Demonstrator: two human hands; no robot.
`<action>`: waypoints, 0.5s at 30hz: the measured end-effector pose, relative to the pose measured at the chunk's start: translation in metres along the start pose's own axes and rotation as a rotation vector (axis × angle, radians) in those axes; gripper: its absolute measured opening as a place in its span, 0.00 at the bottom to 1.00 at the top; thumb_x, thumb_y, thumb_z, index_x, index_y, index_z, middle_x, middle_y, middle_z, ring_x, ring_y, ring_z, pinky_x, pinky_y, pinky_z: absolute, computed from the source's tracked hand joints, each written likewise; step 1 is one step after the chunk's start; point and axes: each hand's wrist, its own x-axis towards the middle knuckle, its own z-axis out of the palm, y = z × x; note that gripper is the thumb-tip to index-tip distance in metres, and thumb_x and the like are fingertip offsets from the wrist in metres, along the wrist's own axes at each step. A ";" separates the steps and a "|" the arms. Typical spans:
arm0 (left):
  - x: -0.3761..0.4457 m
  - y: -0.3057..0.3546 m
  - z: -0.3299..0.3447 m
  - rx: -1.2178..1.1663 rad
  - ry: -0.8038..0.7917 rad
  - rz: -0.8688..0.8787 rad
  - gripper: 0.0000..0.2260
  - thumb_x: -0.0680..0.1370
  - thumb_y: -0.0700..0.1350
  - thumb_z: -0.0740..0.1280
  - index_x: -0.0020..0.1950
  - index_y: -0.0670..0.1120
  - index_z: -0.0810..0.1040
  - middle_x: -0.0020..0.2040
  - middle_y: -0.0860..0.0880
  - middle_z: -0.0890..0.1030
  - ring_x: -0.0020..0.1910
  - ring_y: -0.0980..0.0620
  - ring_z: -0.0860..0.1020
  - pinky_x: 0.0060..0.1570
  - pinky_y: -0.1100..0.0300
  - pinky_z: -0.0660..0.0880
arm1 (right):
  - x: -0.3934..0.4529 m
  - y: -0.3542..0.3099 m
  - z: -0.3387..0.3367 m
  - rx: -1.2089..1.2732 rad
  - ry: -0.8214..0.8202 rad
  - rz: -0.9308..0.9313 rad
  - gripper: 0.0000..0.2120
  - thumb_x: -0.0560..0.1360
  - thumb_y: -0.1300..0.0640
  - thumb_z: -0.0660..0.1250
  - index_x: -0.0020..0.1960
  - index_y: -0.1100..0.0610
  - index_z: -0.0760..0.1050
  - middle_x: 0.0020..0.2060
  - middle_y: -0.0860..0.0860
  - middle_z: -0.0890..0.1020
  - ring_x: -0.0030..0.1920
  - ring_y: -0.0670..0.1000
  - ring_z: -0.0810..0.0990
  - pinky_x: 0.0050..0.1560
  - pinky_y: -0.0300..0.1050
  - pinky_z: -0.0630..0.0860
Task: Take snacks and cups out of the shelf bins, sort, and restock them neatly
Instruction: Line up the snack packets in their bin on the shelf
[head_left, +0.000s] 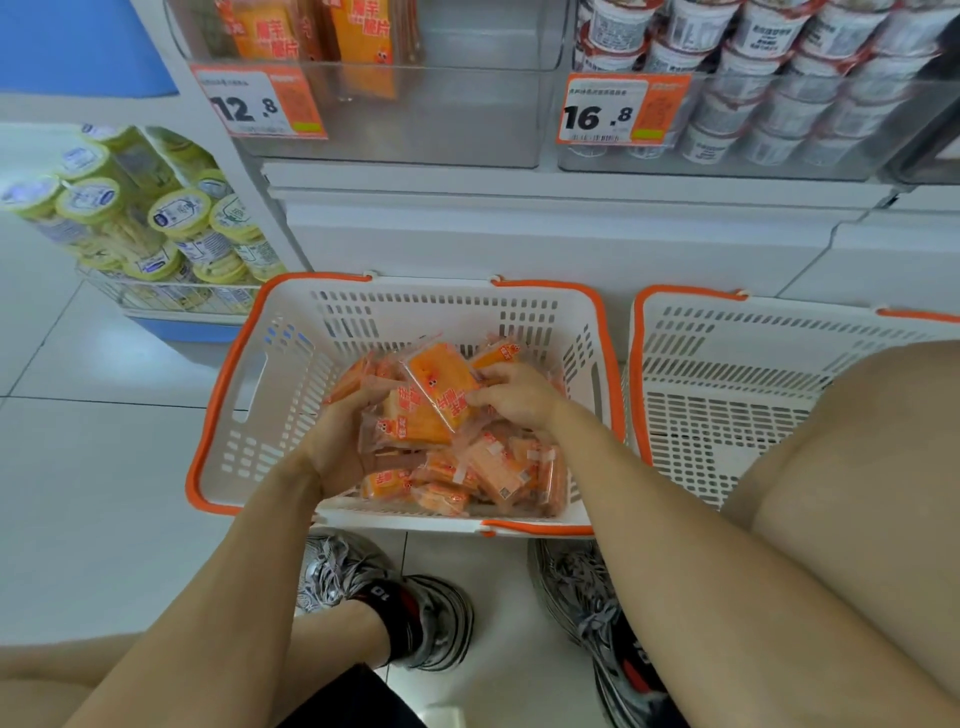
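The floor (104, 467) is laid with glossy white square tiles, showing soft reflections of overhead light. A white metal shelving unit (519, 228) runs across the rear, its plain base panel meeting the floor. At upper left stands a solid blue panel (78, 47). A low blue plinth (182, 330) sits at left, beside the shelving unit's upright.

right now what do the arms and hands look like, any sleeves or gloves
Both arms are bare from the frame edge to the wrist: no sleeves in view. The left hand and right hand wear no gloves. No watch, bracelet or ring shows on either, though part of the fingers is hidden among the packets.
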 end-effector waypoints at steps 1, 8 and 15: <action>-0.002 0.000 0.001 -0.009 0.006 0.028 0.16 0.81 0.51 0.64 0.68 0.51 0.76 0.65 0.38 0.79 0.61 0.31 0.78 0.62 0.30 0.72 | -0.001 -0.001 0.001 -0.046 0.020 -0.001 0.10 0.76 0.59 0.73 0.56 0.54 0.79 0.49 0.53 0.86 0.45 0.52 0.87 0.44 0.45 0.83; -0.017 -0.011 0.006 0.112 0.046 0.117 0.22 0.75 0.48 0.74 0.53 0.28 0.77 0.53 0.31 0.81 0.57 0.34 0.80 0.61 0.43 0.77 | -0.010 -0.001 0.037 0.032 -0.045 0.167 0.14 0.74 0.49 0.75 0.50 0.60 0.83 0.40 0.54 0.87 0.40 0.51 0.86 0.43 0.46 0.81; -0.028 -0.009 0.000 0.327 0.139 0.097 0.02 0.78 0.36 0.67 0.49 0.36 0.78 0.44 0.37 0.84 0.41 0.43 0.85 0.44 0.50 0.83 | -0.015 -0.003 0.038 -0.150 -0.041 0.129 0.46 0.65 0.49 0.83 0.75 0.55 0.63 0.66 0.55 0.77 0.57 0.53 0.83 0.53 0.52 0.81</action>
